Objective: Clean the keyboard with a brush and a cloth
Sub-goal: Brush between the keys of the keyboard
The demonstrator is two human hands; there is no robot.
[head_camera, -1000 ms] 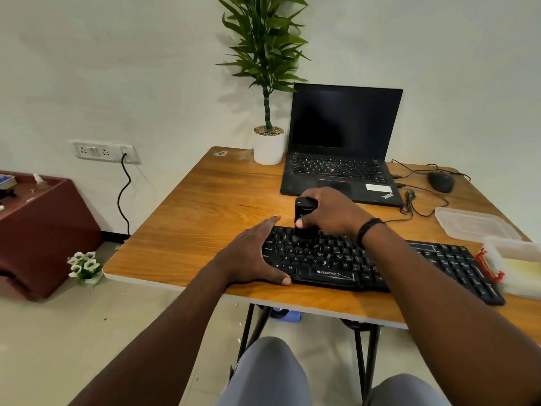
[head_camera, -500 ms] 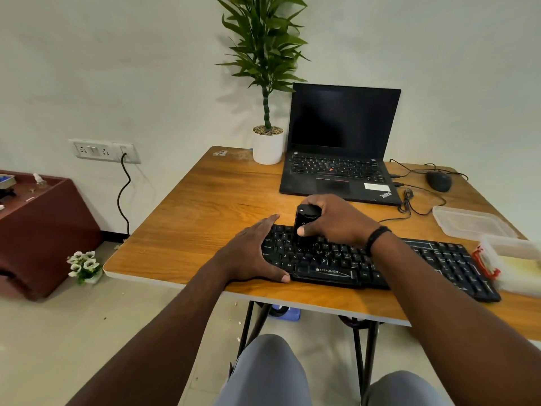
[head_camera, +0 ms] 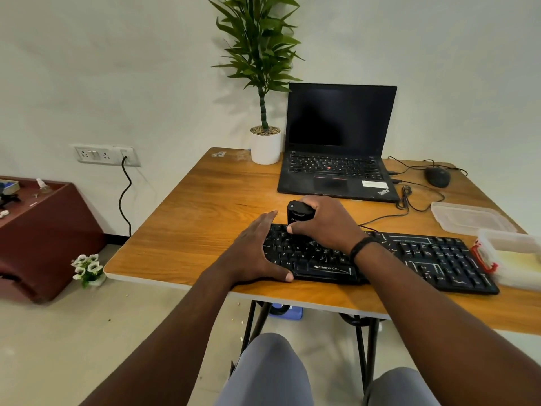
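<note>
A black keyboard (head_camera: 424, 256) lies along the front of the wooden table (head_camera: 205, 212). My right hand (head_camera: 325, 224) grips a short black brush (head_camera: 297, 213) that stands upright on the upper left keys; its bristles are hidden behind my fingers. At the keyboard's left end my left hand (head_camera: 254, 253) lies flat with straight fingers, the thumb along the front edge. No cloth can be made out.
An open black laptop (head_camera: 336, 142) stands behind the keyboard, with a potted plant (head_camera: 265, 145) to its left. A mouse (head_camera: 437, 176) and cables lie at the back right. A clear lid (head_camera: 468, 219) and a plastic box (head_camera: 515, 259) sit at the right edge.
My right hand has slid the brush a little over the upper left keys. My left hand has stayed at the keyboard's left end.
</note>
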